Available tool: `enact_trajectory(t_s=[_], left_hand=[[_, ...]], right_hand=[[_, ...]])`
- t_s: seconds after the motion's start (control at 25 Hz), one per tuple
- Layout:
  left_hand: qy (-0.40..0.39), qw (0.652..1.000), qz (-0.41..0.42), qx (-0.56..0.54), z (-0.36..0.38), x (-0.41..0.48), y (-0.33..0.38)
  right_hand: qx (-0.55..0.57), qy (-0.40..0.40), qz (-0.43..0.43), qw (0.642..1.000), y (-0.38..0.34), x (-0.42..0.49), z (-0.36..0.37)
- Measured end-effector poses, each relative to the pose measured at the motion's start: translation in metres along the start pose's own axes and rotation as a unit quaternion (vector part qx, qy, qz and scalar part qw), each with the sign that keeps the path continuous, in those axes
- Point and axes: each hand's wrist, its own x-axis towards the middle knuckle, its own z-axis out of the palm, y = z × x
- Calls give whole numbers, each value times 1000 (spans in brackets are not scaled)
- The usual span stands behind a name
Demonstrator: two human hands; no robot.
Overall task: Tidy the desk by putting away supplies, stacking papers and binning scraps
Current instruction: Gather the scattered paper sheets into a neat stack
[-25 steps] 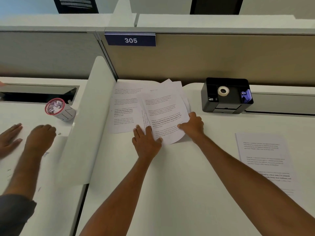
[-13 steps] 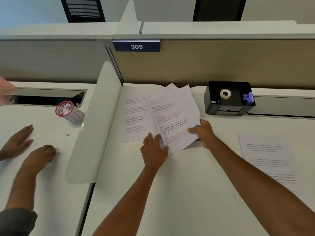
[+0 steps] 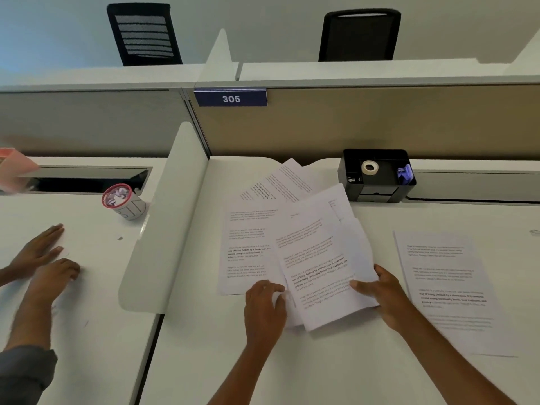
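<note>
While both of my hands grip the loose sheets (image 3: 315,267), the pile lies fanned across the middle of the desk (image 3: 292,369)
My right hand (image 3: 380,293) pinches the lower right edge of the top sheets, thumb on the print and fingers underneath; my left hand (image 3: 264,309) curls its fingers round their lower left edge. More pages splay out behind, toward the partition. A separate printed page (image 3: 444,282) lies flat to my right, apart from the pile, and a black organiser (image 3: 377,185) holding a tape roll (image 3: 370,167) stands at the back
</note>
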Motion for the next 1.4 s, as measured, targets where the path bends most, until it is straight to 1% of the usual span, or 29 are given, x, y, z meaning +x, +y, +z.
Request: enact_trajectory(t_s=[0.12, 0.2, 0.44, 0.52, 0.56, 0.6, 0.68, 0.72, 0.76, 0.8, 0.92, 1.16, 1.32, 1.4], left_hand=[[26, 999, -15, -18, -5, -12, -11], [27, 999, -22, -24, -11, -17, -17], [-21, 999, -38, -7, -22, -16, -24], [-49, 995, -73, -46, -30, -18, -7], [-78, 988, -98, -90, -35, -20, 7], [-114, 973, -130, -152, -39, -22, 19], [-185, 923, -192, -278, -41, -27, 38], [-207, 901, -208, -320, -41, -29, 43], [-218, 889, -213, -342, -42, -32, 48], [-218, 887, -212, -347, -41, -33, 49], [-188, 899, -192, -346, -45, -35, 53], [-123, 938, -112, -303, -65, -27, 56], [-76, 960, -74, -258, -81, -18, 58], [-58, 972, -54, -219, -89, -12, 59]], right_hand=[[1, -19, 9, 1000, 17, -25, -23], [9, -21, 5, 1000, 22, -40, -35], [20, -31, -19, 999, 23, -66, -69], [24, -36, -29, 999, 23, -71, -77], [28, -38, -35, 998, 22, -75, -80], [34, -41, -38, 998, 22, -78, -81], [48, -49, -40, 997, 24, -82, -81], [57, -52, -40, 996, 25, -83, -80], [66, -53, -40, 996, 27, -84, -79], [73, -52, -39, 995, 29, -85, -77], [92, -48, -35, 994, 34, -86, -70], [146, -23, -3, 989, 45, -80, -56], [145, -45, 19, 988, 53, -75, -44], [137, -74, 26, 987, 57, -74, -41]])
